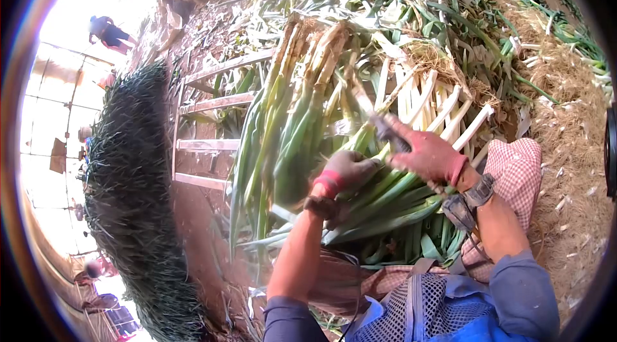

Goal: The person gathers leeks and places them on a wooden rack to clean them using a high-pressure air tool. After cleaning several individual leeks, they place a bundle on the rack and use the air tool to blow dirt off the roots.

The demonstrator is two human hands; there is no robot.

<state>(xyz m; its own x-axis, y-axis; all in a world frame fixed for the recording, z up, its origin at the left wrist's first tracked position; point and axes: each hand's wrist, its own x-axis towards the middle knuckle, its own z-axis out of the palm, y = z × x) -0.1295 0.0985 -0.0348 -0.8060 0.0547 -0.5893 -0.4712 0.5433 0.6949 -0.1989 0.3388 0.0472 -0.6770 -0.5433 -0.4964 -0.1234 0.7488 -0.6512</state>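
Lap edge: a checked cloth (514, 168) covers the knee at 4 o'clock, just beside the right wrist; the green leaf ends lie across the lap below both hands
Open room: bare reddish earth (205, 239) at 8 o'clock of the hands, and straw-strewn ground (572, 149) at 3 o'clock, are the only uncrowded patches
Left hand (344, 172): gloved, forearm bare and reaching up from 6 o'clock, fingers clenched around the green leaves of the leek bundle (302, 123)
Right hand (427, 156): gloved, wrist bent inward from 4 o'clock, fingers wrapped tight on the dark handle of a knife (385, 127); the blade points toward 11 o'clock and is blurred
Leek bundle: slants from the lap up toward 12 o'clock, root ends farthest away, touching the left hand and close under the knife
Trimmed stalks (443, 107): white, fanned out at 1 o'clock, just beyond the right hand
Wooden frame (205, 144): slatted, at 9 o'clock, hemming the bundle on that side
Dark leaf pile (135, 213): long mound past the frame, at 8 to 9 o'clock
Leek heap (411, 8): loose stalks and leaves filling 12 o'clock
Far person (106, 30): bent over at 10 o'clock, well apart
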